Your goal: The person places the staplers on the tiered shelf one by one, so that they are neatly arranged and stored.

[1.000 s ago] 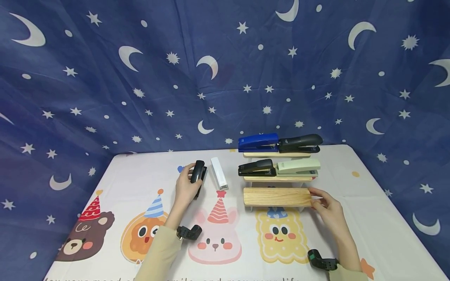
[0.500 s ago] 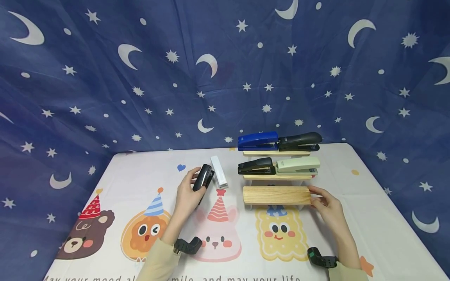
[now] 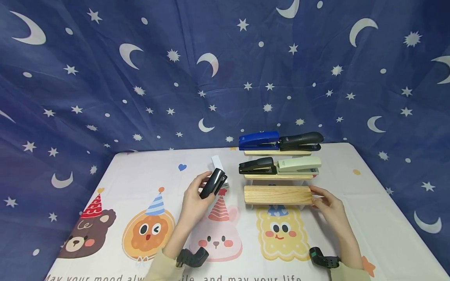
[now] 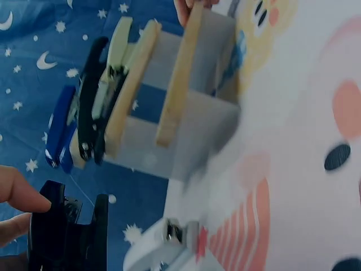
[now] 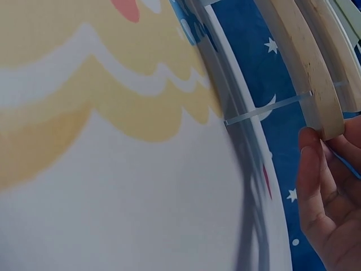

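My left hand [image 3: 197, 198] grips a black stapler [image 3: 213, 182] above the table, tilted with its far end toward the right. In the left wrist view, fingertips press the side of this stapler [image 4: 48, 234]. Partly hidden behind it, a white stapler [image 3: 216, 161] lies on the cloth. At the right end of the lowest wooden shelf [image 3: 277, 195], my right hand [image 3: 329, 208] pinches the board between thumb and fingers. The right wrist view shows the thumb and fingers [image 5: 310, 164] at that board's end [image 5: 330, 121]. No stapler lies on this lowest shelf.
On the top tier [image 3: 267, 153] sit a blue stapler [image 3: 259, 140] and a black one [image 3: 301, 141]. The middle tier [image 3: 279, 177] bears a small black stapler [image 3: 257, 166] and a pale green one [image 3: 299, 164]. A starry blue curtain [image 3: 158, 78] hangs behind the printed tablecloth [image 3: 369, 218].
My left hand has carried the black stapler rightward, and it now covers part of the white stapler. The right hand keeps its place at the shelf's end.
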### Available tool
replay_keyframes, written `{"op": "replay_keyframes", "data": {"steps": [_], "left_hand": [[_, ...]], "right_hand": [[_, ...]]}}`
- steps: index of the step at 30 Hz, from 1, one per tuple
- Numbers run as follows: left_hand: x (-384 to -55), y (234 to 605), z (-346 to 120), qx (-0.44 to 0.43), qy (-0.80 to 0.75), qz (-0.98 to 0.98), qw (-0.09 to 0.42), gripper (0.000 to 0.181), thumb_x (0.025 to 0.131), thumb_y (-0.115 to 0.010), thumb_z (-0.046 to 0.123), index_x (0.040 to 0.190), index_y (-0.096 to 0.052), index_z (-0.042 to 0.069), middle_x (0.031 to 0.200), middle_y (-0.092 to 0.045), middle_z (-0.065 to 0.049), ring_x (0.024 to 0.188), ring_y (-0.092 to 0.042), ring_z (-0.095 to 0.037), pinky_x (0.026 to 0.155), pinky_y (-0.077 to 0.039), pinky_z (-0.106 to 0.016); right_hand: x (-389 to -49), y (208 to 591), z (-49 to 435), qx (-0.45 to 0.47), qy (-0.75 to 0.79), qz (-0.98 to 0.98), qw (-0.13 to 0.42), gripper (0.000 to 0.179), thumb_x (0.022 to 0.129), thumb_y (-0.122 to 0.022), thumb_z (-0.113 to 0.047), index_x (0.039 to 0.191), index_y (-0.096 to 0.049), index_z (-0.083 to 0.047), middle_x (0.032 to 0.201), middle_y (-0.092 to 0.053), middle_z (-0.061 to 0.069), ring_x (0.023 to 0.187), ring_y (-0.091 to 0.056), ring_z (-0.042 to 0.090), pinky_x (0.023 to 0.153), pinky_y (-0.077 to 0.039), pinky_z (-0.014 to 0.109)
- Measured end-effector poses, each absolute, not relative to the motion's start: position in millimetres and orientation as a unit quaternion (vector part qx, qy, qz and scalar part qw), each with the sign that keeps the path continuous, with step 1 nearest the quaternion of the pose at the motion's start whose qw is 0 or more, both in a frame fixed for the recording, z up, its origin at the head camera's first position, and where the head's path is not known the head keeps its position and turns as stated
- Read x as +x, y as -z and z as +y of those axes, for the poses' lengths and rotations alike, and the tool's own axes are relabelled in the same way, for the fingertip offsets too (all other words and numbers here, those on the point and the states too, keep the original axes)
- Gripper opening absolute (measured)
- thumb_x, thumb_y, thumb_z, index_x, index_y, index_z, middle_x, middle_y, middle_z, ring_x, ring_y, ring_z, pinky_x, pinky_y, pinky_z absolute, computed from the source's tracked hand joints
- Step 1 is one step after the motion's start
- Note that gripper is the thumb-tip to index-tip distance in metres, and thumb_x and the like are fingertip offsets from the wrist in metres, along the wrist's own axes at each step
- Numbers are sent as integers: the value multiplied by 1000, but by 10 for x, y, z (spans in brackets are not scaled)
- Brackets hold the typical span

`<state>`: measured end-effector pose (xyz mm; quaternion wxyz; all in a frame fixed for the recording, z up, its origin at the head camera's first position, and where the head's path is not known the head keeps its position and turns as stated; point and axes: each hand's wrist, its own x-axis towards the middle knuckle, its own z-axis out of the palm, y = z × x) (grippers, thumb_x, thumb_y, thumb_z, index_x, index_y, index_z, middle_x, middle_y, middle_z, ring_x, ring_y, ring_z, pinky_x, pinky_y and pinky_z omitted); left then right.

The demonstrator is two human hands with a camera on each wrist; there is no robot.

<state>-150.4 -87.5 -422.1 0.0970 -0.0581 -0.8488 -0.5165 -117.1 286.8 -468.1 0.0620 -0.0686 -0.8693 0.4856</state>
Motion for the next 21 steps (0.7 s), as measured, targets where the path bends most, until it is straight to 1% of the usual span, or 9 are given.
{"op": "replay_keyframes", "data": {"steps": [3, 5, 7, 9, 10, 12, 14, 17, 21], "left_hand": [[-1462, 4181, -818, -69, 518, -847, 99, 63, 70, -65, -4, 128, -59, 20, 113, -66, -6, 94, -57, -17, 73, -44, -24], [-1435, 4160, -776, -76, 517, -847, 99, 63, 70, -65, -4, 127, -60, 21, 113, -66, -5, 95, -57, -17, 74, -43, -25], [-1413, 4140, -731, -83, 516, -847, 99, 63, 70, -65, -5, 127, -60, 21, 113, -67, -5, 96, -57, -17, 74, -43, -26], [-1392, 4124, -684, -90, 517, -845, 97, 63, 69, -65, -5, 126, -61, 21, 113, -67, -4, 96, -57, -17, 74, -43, -25], [-1382, 4115, -659, -94, 519, -844, 95, 63, 69, -64, -6, 126, -61, 21, 114, -67, -3, 96, -56, -16, 74, -43, -25], [-1366, 4097, -610, -103, 525, -840, 90, 63, 69, -64, -5, 126, -61, 22, 115, -66, -2, 96, -55, -16, 74, -44, -25], [-1351, 4081, -558, -114, 531, -835, 83, 63, 70, -63, -5, 126, -61, 23, 115, -65, 0, 96, -54, -16, 75, -45, -26], [-1339, 4060, -472, -131, 536, -830, 76, 62, 70, -63, -5, 125, -61, 25, 116, -65, 1, 97, -54, -16, 79, -44, -30], [-1337, 4041, -346, -154, 524, -834, 77, 62, 69, -65, -3, 124, -62, 26, 112, -65, 1, 96, -55, -15, 80, -42, -30]], "right_hand": [[-1165, 4682, 2880, -65, -485, -870, 64, 40, 96, -51, -11, 134, -51, 3, 122, -59, 20, 80, -57, -10, 72, -55, 18], [-1160, 4681, 2888, -62, -489, -868, 65, 40, 96, -52, -12, 133, -52, 3, 120, -60, 10, 80, -57, -9, 72, -54, 18], [-1151, 4678, 2897, -58, -498, -863, 66, 40, 96, -52, -12, 133, -52, 4, 115, -60, -6, 81, -58, -8, 72, -55, 18], [-1146, 4673, 2904, -55, -506, -859, 64, 40, 96, -53, -13, 132, -52, 4, 112, -56, -15, 81, -59, -8, 72, -55, 18], [-1145, 4670, 2907, -55, -509, -857, 62, 40, 96, -53, -13, 132, -52, 4, 111, -56, -17, 81, -59, -7, 72, -55, 18], [-1146, 4665, 2912, -57, -510, -856, 57, 40, 96, -54, -14, 133, -52, 3, 114, -58, -10, 82, -60, -5, 73, -55, 19], [-1149, 4663, 2919, -60, -508, -858, 51, 41, 97, -54, -14, 134, -52, 2, 121, -59, 5, 82, -60, -5, 73, -55, 19], [-1151, 4663, 2930, -60, -507, -859, 41, 42, 97, -53, -15, 135, -50, 2, 128, -56, 21, 82, -61, -4, 73, -54, 20], [-1143, 4666, 2940, -56, -510, -858, 36, 43, 97, -54, -15, 136, -49, 2, 129, -55, 24, 83, -62, -3, 73, -55, 20]]}}
